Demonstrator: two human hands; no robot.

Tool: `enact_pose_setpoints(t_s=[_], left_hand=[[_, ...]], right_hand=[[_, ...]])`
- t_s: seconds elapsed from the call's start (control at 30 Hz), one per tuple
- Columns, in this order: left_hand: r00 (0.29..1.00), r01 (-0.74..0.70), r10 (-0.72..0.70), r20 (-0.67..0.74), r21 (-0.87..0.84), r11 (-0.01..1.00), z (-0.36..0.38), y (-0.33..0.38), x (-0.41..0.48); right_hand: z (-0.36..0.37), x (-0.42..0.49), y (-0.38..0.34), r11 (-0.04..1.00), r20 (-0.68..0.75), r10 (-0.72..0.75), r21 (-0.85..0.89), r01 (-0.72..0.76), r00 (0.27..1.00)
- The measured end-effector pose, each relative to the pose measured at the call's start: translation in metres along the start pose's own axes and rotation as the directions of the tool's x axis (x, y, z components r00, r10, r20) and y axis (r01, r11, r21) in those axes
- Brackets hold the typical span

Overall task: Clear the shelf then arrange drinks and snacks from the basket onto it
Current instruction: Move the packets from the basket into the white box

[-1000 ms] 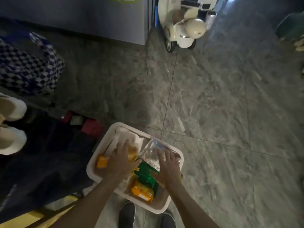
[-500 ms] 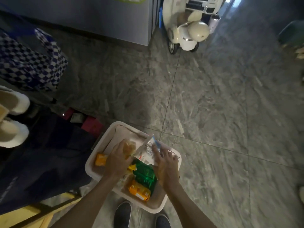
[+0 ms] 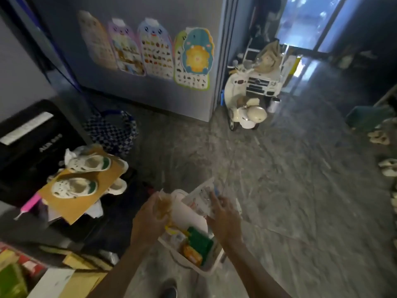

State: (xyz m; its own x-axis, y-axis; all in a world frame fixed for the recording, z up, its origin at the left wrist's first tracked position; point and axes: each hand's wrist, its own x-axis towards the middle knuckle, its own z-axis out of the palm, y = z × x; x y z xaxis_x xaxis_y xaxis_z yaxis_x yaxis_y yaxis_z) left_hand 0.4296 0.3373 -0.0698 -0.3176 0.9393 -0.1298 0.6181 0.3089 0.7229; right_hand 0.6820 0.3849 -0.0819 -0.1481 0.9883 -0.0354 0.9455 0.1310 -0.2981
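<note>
The white basket point(image 3: 194, 262) sits on the floor beneath my hands. My right hand point(image 3: 225, 220) grips a clear snack packet point(image 3: 199, 201) above it; my left hand point(image 3: 148, 220) closes around a brownish snack point(image 3: 164, 206).

Count as seen, blur permitting. Hands: two, left point(image 3: 148, 220) and right point(image 3: 225, 220). Basket point(image 3: 212, 265): one. Packets in basket: one green point(image 3: 199, 240), one orange point(image 3: 192, 253). Packets held: one brownish point(image 3: 164, 206), one clear point(image 3: 199, 198). White clogs point(image 3: 89, 163) on cardboard point(image 3: 71, 203): two. Wall charts point(image 3: 194, 59): four. Toy scooter point(image 3: 243, 108): one. Toy car point(image 3: 261, 83): one. Checked bag point(image 3: 111, 130): one.
</note>
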Motion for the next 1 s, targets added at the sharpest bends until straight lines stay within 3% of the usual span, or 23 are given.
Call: enact_pose_setpoints(t_s=[0.23,0.5,0.77,0.9,1.0], left_hand=[[0.969,0.063,-0.074,-0.234,-0.053,0.997,-0.11,0.021,-0.083],[0.82,0.244,-0.288,-0.494,-0.153,0.958,-0.212,-0.033,-0.163],[0.647,0.465,-0.499,-0.577,-0.22,0.857,-0.305,-0.145,-0.231],[0.559,0.519,-0.543,-0.627,-0.246,0.818,-0.335,-0.206,-0.244],[0.56,0.523,-0.541,-0.628,-0.238,0.818,-0.361,-0.222,-0.233]], right_hand=[[-0.055,-0.013,-0.081,0.959,-0.099,-0.253,0.104,0.262,0.962],[-0.058,-0.033,-0.22,0.838,-0.031,-0.516,0.188,0.512,0.856],[0.001,-0.066,-0.395,0.68,-0.017,-0.716,0.208,0.703,0.698],[0.036,-0.089,-0.472,0.62,0.078,-0.775,0.282,0.732,0.627],[0.058,-0.098,-0.513,0.614,0.147,-0.781,0.36,0.703,0.607]])
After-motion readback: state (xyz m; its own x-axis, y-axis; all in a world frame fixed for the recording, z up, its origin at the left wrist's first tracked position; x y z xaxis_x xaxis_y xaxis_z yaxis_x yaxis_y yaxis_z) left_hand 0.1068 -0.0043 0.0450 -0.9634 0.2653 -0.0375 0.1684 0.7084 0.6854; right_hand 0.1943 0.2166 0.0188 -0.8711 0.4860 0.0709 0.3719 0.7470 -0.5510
